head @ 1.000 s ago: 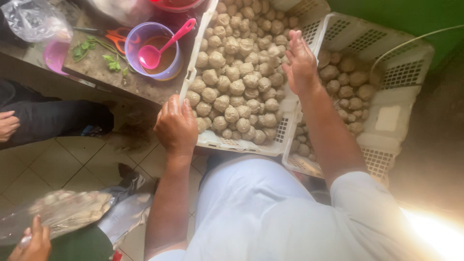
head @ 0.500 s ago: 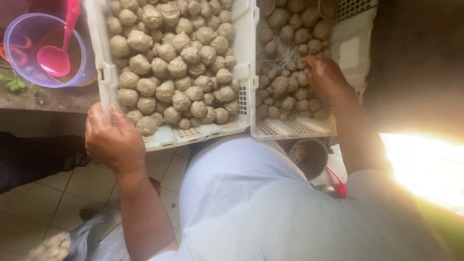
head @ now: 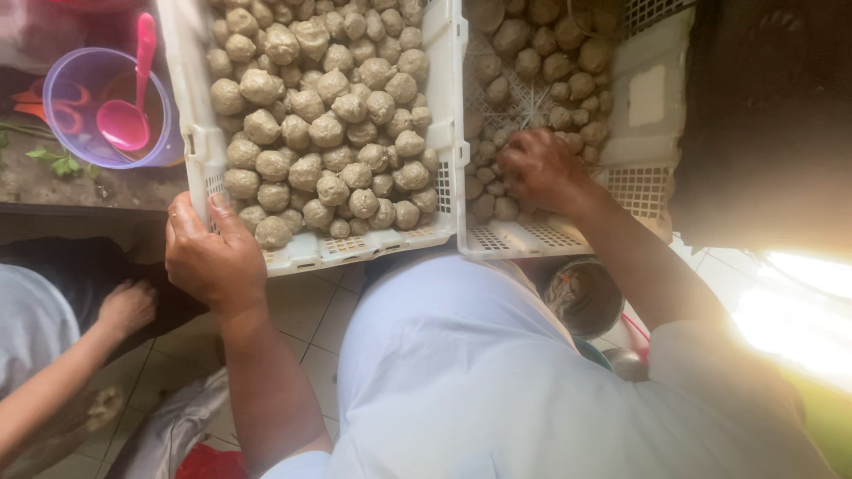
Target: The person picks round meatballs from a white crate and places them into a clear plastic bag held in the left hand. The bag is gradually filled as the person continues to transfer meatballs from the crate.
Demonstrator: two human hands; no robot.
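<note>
Left hand [head: 213, 257] fingers clamp the crate [head: 200, 142] corner; right hand [head: 537, 168] fingers seemingly curl over meatballs [head: 497, 200]

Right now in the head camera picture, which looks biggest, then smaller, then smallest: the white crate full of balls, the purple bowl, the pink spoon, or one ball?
1. White crate, held at its corner by the left hand.
2. Purple bowl.
3. Pink spoon, inside that bowl.
4. One ball; its size looks close to the spoon's scoop, but the whole spoon is longer.

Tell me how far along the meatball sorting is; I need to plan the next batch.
Done: the left crate is heaped with meatballs. In hand: the right hand reaches among the balls in the right crate, and the left hand grips the full crate's corner. Left: the right crate's remaining balls.
</note>
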